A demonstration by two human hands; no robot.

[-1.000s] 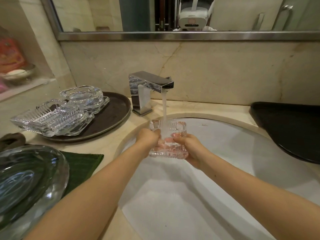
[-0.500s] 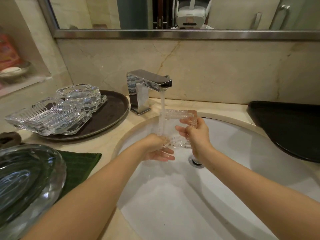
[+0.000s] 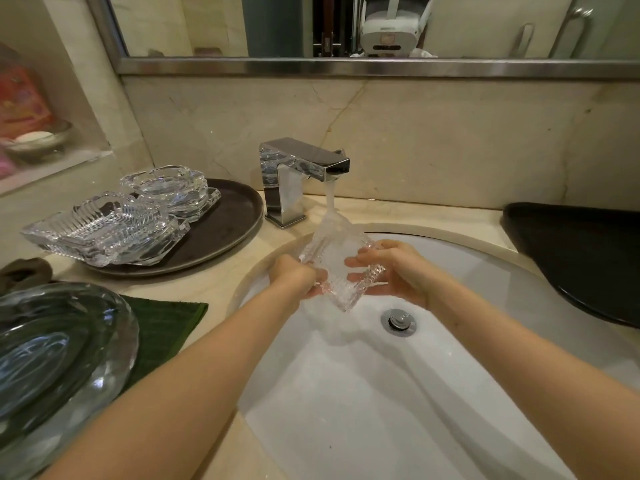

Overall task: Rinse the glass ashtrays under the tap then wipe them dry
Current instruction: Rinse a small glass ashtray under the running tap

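Underwater — ribbed, square glass ashtray [image 3: 341,268].

left of the left hand [image 3: 294,278], a big glass dish [image 3: 52,358] is cut by the frame edge. running water blurs the ashtray [image 3: 337,268] between the hands; left fingertips hide beneath it.

I am seeing clear ribbed glass ashtrays [image 3: 104,230] sitting on a dark brown tray [image 3: 225,230], beside a green ribbed cloth [image 3: 162,327].
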